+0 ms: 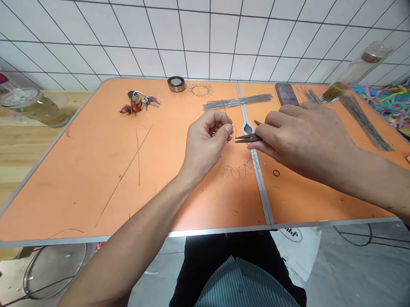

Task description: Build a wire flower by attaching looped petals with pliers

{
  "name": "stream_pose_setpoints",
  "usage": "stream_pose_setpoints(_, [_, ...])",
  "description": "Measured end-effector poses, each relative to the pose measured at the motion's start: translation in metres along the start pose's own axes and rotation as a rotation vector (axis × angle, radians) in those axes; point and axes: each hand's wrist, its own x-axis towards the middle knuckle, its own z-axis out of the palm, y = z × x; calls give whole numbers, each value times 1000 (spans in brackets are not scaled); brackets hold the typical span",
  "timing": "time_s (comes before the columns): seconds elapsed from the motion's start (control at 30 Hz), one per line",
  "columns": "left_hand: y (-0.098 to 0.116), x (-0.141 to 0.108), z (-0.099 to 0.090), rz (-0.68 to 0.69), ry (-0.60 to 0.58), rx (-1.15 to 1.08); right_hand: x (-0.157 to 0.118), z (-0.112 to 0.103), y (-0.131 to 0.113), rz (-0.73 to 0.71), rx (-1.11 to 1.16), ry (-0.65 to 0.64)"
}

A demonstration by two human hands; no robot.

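Over the middle of the orange folding table, my left hand [206,139] is closed in a pinch on a thin metal wire [224,109], whose end sticks up past the fingers. Below the fingertips a ring of looped wire [237,165] is partly hidden by the hand; whether it is joined to the pinched wire I cannot tell. My right hand [292,128] is wrapped around dark needle-nose pliers [246,138]. Their jaws point left, close to the wire at my left fingertips. Whether the jaws touch it is too small to make out.
A bundle of straight wires [238,101] lies behind my hands; another bundle [366,122] lies right. Farther back are a tape roll [176,84], a second wire ring [200,89], keys [150,101] and a dark phone [286,94]. Two loose wires [138,156] lie left.
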Motion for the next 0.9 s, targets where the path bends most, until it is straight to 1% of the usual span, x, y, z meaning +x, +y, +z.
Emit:
stream_pose_setpoints(0.17, [-1,1,0,9,-2,33,0,-3,-3,-4,30,42])
stream_pose_setpoints(0.37, [-1,1,-1,17,-19,44,1,-10,-8,-1,67,-11])
stream_pose_setpoints(0.47, [-1,1,-1,21,-34,42,1,-13,-11,8,83,-10])
stream_pose_setpoints(0.7, [-1,2,-1,11,-59,16,-2,-19,-14,-29,-82,-57])
stream_pose_setpoints(0.83, [-1,2,-2,7,-69,0,1,-21,-13,-18,-82,-100])
stream_pose_setpoints(0.9, [-1,3,-2,-3,-66,-9,2,-18,-12,-13,-61,-90])
